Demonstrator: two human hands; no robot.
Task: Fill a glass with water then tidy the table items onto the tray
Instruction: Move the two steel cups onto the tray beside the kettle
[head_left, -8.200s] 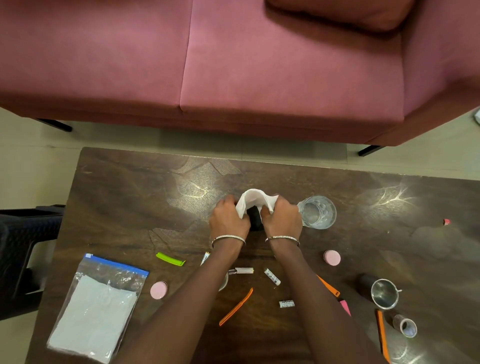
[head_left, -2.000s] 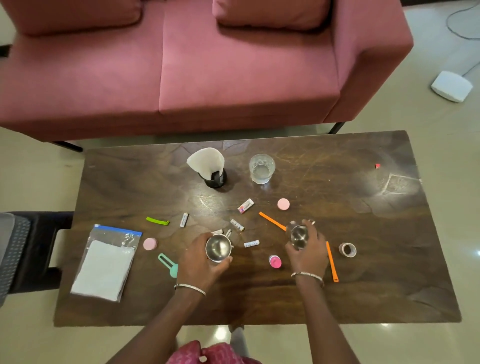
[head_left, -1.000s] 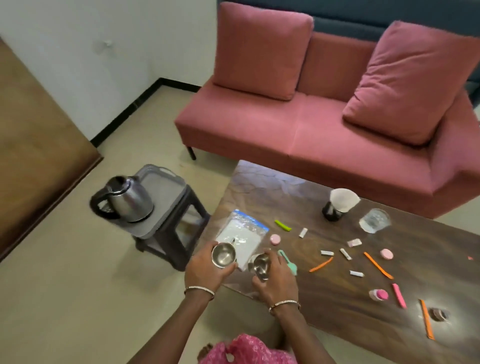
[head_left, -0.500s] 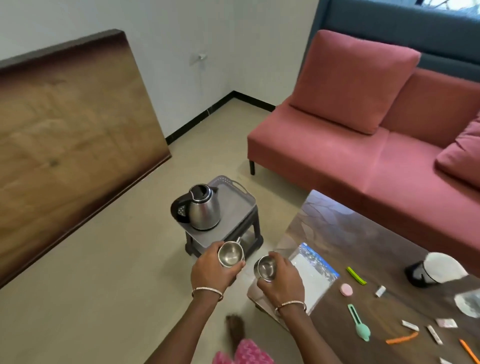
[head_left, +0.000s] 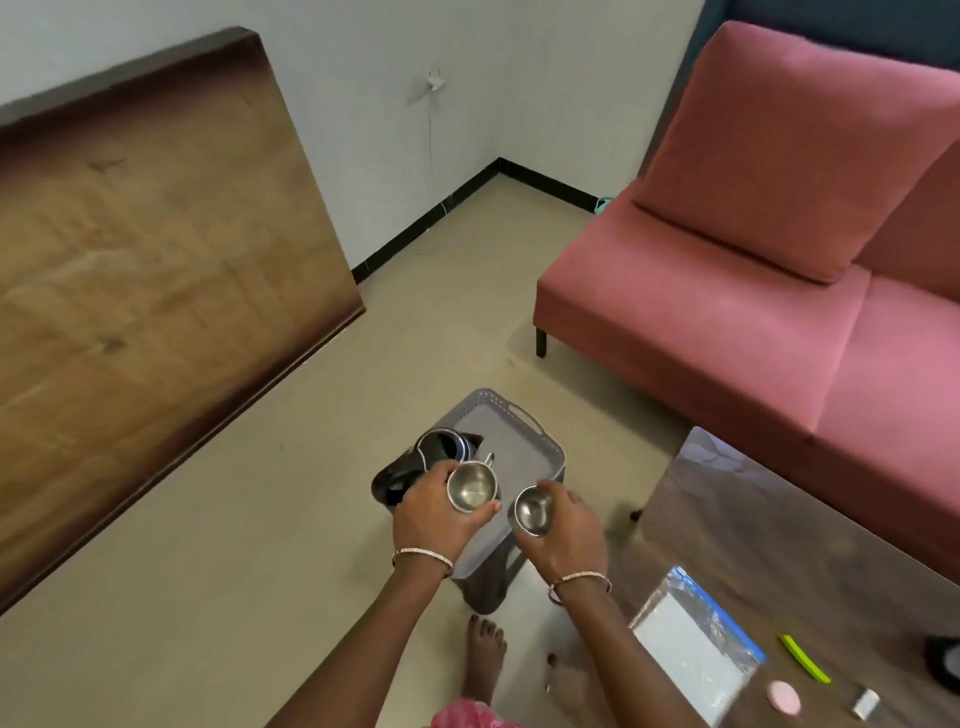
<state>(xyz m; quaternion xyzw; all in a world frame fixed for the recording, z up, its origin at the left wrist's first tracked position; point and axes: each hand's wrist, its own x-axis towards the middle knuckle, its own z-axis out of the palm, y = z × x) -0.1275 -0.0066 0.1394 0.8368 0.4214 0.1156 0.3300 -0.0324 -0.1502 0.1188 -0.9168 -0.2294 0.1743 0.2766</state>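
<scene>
Since half a second ago our two hands have come over the grey tray (head_left: 524, 441), which then lay ahead of them. On the head view, our left hand (head_left: 434, 514) curls round a steel cup (head_left: 471, 487) just in front of the kettle (head_left: 441, 448) standing on the tray. Our right hand (head_left: 569, 527) grips a second cup (head_left: 532, 510) beside it, near but apart. At our right a zip bag (head_left: 693, 647) lies on the table (head_left: 779, 519).
</scene>
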